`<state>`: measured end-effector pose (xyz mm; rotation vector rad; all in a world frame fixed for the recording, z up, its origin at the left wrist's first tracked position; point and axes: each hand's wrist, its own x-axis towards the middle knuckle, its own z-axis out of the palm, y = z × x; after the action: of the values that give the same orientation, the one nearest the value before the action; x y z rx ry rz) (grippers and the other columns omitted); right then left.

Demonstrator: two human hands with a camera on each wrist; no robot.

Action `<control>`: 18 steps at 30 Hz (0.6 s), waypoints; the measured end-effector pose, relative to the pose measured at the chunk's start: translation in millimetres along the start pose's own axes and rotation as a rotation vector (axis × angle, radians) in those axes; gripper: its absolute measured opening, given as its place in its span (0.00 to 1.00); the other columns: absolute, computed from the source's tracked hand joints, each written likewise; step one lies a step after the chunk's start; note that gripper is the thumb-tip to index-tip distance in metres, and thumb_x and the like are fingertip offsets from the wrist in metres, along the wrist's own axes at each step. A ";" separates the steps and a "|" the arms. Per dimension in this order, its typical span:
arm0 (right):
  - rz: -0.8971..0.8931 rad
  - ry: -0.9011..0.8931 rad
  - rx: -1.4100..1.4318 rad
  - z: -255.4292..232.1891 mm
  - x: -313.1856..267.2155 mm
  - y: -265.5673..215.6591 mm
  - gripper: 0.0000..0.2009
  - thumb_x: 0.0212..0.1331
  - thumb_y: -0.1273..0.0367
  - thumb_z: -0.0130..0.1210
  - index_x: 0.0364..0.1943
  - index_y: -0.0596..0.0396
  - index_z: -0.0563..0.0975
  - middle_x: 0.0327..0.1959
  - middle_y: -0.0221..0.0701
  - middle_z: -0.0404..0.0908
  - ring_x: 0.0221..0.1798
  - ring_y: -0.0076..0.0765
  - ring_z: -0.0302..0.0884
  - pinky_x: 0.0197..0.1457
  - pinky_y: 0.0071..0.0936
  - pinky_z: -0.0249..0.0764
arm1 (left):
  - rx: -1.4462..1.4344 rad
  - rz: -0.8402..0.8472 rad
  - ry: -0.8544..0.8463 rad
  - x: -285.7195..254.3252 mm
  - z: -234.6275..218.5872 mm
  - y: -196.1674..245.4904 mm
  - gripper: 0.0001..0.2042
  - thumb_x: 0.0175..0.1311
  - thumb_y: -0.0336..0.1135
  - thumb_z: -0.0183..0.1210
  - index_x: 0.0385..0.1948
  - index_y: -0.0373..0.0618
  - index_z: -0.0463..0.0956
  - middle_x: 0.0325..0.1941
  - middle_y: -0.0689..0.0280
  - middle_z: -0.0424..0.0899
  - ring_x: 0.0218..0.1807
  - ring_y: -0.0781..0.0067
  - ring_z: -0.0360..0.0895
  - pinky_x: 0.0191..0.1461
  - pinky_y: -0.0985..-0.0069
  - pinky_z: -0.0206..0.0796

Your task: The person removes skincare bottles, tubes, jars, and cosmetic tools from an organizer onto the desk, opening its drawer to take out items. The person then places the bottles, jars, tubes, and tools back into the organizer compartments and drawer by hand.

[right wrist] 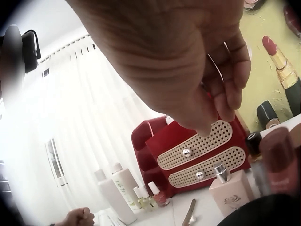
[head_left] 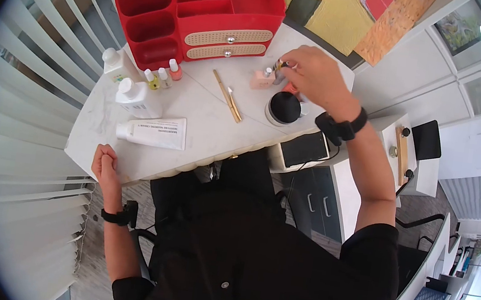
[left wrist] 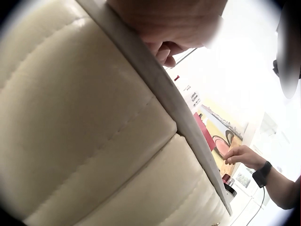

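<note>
My right hand [head_left: 317,78] hovers over small bottles beside a dark-lined mug [head_left: 285,107], its fingers bent loosely with nothing between them. Below the fingertips in the right wrist view stand a pink perfume bottle [right wrist: 233,193], a clear bottle with a black cap [right wrist: 254,141] and a bottle with a dark red cap [right wrist: 278,153]. At the left front edge of the marble-look tabletop [head_left: 94,131], my left hand [head_left: 106,166] rests with loosely curled fingers, holding nothing. Near it lies a white cream tube [head_left: 158,132].
A red organizer [head_left: 156,54] with two woven-front drawers stands at the back. Left of centre are white bottles [head_left: 138,99] and several nail polishes [head_left: 175,70]. Two slim gold sticks [head_left: 221,87] lie mid-table. A lipstick painting [head_left: 343,18] stands behind at right.
</note>
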<state>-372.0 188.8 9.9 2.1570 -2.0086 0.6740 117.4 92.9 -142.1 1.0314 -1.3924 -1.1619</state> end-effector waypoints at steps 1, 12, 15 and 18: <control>-0.005 0.003 0.002 6.9 3.2 -3.4 0.10 0.57 0.68 0.64 0.41 0.55 0.84 0.35 0.34 0.83 0.41 0.42 0.81 0.45 0.36 0.77 | 0.002 0.004 0.005 0.5 -0.1 -0.9 0.10 0.67 0.23 0.43 0.24 0.46 0.65 0.23 0.78 0.59 0.25 0.89 0.50 0.29 0.83 0.40; -0.083 -0.212 -0.195 46.8 21.4 -3.5 0.07 0.58 0.66 0.61 0.31 0.55 0.83 0.34 0.38 0.83 0.43 0.49 0.81 0.48 0.43 0.78 | 0.012 0.019 -0.041 -0.5 -1.6 1.3 0.09 0.67 0.24 0.43 0.25 0.45 0.66 0.25 0.78 0.60 0.28 0.88 0.51 0.32 0.83 0.42; -0.077 -0.203 -0.058 24.0 33.0 -10.9 0.07 0.61 0.67 0.59 0.35 0.56 0.82 0.35 0.38 0.83 0.43 0.47 0.81 0.48 0.40 0.77 | 0.018 0.020 -0.041 -0.9 -1.4 2.5 0.08 0.67 0.23 0.44 0.25 0.44 0.67 0.25 0.77 0.61 0.28 0.88 0.52 0.32 0.83 0.43; -0.124 -0.068 0.116 -14.3 63.2 -33.9 0.07 0.60 0.68 0.60 0.35 0.57 0.82 0.34 0.39 0.83 0.40 0.48 0.82 0.46 0.41 0.78 | 0.012 0.016 -0.052 -1.1 -2.6 0.9 0.08 0.67 0.23 0.44 0.26 0.45 0.67 0.26 0.77 0.62 0.29 0.88 0.52 0.32 0.83 0.43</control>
<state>-341.1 140.0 54.8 2.3785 -1.8909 0.7255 120.1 93.7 -141.2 1.0036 -1.4474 -1.1773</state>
